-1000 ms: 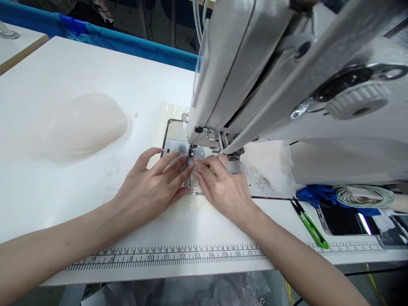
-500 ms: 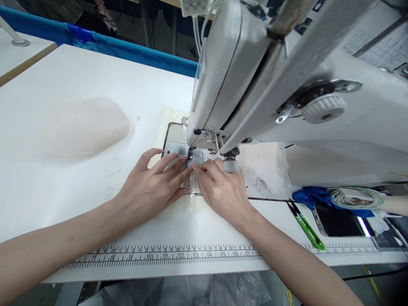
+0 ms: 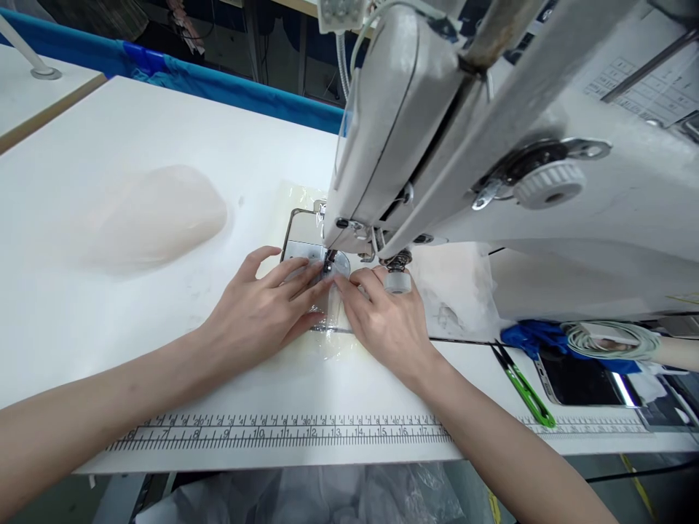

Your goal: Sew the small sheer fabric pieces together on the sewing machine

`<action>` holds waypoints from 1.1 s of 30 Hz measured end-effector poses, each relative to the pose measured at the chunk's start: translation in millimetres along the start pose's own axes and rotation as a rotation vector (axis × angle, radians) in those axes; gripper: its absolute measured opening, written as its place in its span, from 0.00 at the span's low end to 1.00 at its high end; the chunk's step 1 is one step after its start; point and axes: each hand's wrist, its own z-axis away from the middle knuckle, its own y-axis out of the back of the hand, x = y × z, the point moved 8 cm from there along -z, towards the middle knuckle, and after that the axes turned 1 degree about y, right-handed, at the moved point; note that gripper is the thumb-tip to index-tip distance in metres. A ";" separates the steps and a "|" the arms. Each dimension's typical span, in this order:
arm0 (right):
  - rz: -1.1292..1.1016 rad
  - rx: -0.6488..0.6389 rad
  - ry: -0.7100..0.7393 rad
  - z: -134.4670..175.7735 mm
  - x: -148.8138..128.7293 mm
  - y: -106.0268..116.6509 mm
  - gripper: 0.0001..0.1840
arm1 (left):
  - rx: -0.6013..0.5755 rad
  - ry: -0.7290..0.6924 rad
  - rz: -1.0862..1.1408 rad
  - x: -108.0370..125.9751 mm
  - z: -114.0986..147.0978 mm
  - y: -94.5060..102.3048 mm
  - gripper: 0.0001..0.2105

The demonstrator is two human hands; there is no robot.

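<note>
My left hand lies flat with its fingers stretched over the metal needle plate of a sewing machine. Its fingertips reach the presser foot. Just right of the foot, my right hand has its fingers bent, thumb and index pressed together near the needle. Whatever lies between those fingers is too small or too sheer to make out. Clear shiny tape shows on the bed between the hands. A pale sheer cloth piece rests on the table to the left.
Under the machine arm lies whitish material. Green thread snips, a phone and a blue cloth are at right. A printed ruler runs along the front edge. A blue fabric trough borders the far side.
The view has shifted slightly. Both hands stay by the presser foot, the left fingers a little straighter and the right fingertips marginally farther forward.
</note>
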 end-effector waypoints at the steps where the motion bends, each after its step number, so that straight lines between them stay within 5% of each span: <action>1: -0.002 0.006 -0.007 -0.4 1.4 1.4 0.13 | 0.014 -0.012 0.008 1.3 0.7 2.5 0.15; 5: -0.010 -0.005 -0.083 -1.9 11.9 6.5 0.11 | 0.021 -0.081 0.101 8.9 4.5 14.5 0.09; 12: -0.370 -0.065 0.022 0.4 3.3 19.4 0.13 | -0.306 -0.110 0.269 25.7 16.0 8.2 0.11; 17: -0.585 -0.319 -0.029 3.1 1.2 11.4 0.31 | -0.159 -0.115 0.105 23.5 9.7 6.5 0.07; 20: -0.557 -0.357 -0.042 6.0 0.7 10.1 0.13 | -0.129 -0.040 0.204 12.8 2.1 4.6 0.10; 21: -0.552 -0.349 -0.056 6.9 1.5 10.3 0.07 | -0.123 -0.002 0.258 8.3 0.1 4.7 0.12; 29: -0.727 -0.250 -0.185 6.3 11.6 10.8 0.09 | -0.247 0.294 0.624 -20.9 -6.1 -11.1 0.10; 33: -0.636 -0.024 -0.201 4.6 19.5 19.9 0.11 | -0.312 0.336 0.652 -28.2 -18.0 -13.4 0.13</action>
